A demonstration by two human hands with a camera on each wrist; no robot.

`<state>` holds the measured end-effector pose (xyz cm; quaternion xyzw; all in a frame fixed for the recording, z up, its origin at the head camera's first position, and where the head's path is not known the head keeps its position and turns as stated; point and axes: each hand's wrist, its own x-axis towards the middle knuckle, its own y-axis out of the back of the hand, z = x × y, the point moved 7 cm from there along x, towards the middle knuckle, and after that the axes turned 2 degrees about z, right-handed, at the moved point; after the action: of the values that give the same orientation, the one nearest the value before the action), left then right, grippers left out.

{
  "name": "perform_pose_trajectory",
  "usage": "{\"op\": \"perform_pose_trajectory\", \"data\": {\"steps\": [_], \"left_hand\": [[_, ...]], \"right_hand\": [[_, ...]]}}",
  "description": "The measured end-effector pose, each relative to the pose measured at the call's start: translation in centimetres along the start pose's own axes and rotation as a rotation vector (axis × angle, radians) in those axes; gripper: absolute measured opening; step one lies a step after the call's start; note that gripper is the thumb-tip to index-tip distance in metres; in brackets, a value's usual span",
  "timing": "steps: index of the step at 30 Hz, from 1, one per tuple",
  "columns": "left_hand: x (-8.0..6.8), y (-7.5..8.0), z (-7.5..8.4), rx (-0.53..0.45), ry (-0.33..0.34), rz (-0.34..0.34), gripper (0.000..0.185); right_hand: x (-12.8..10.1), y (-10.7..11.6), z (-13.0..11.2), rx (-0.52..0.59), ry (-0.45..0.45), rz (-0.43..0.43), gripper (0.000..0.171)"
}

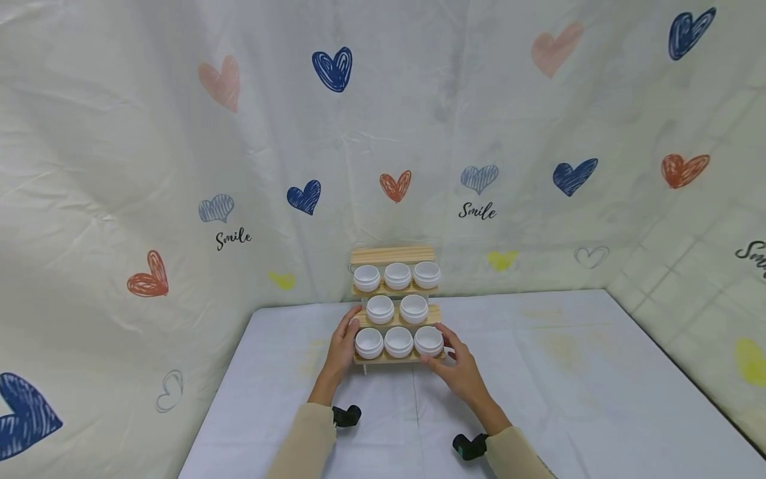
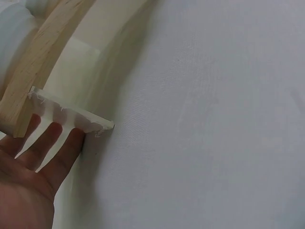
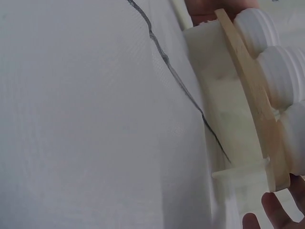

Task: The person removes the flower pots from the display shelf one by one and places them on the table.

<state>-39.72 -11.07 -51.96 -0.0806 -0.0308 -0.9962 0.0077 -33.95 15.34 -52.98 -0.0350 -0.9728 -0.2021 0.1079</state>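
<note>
A three-tiered wooden rack [image 1: 393, 255] is standing near the middle of the far edge of the surface [image 1: 538, 372], which is lying under a pale cloth and backing onto a heart-printed curtain [image 1: 179, 133]. The rack is carrying eight white jars [image 1: 398, 341]: three on the top step, two on the middle step and three on the bottom step, each row sitting side by side. The left hand [image 1: 342, 347] is resting against the rack's left end, level with the bottom and middle steps, its fingers lying fairly straight along the wood; in the left wrist view the fingers [image 2: 52, 143] are reaching to the white foot [image 2: 71, 114] under the wooden board [image 2: 33, 71], so this grip is lying apart rather than clamped. The right hand [image 1: 457, 362] is meeting the right end of the bottom step, just beside the rightmost jar [image 1: 428, 340], with its fingers loosely spread and slightly bent; in the right wrist view the fingertips [image 3: 274, 210] are showing just below the board's end [image 3: 279, 179], and whether this grip is pinching the step cannot be told. Both forearms are wearing beige sleeves [image 1: 305, 439], each with a black wrist mount [image 1: 347, 416], and are stretching from the near edge of the surface towards the rack.
</note>
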Motion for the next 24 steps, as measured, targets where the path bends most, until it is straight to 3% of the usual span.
{"op": "perform_pose_trajectory", "data": {"steps": [24], "left_hand": [[-0.19,0.49,0.49,-0.009,0.010,-0.036,0.045]], "right_hand": [[0.43,0.04,0.39,0.044,-0.016,0.037,0.071]]}}
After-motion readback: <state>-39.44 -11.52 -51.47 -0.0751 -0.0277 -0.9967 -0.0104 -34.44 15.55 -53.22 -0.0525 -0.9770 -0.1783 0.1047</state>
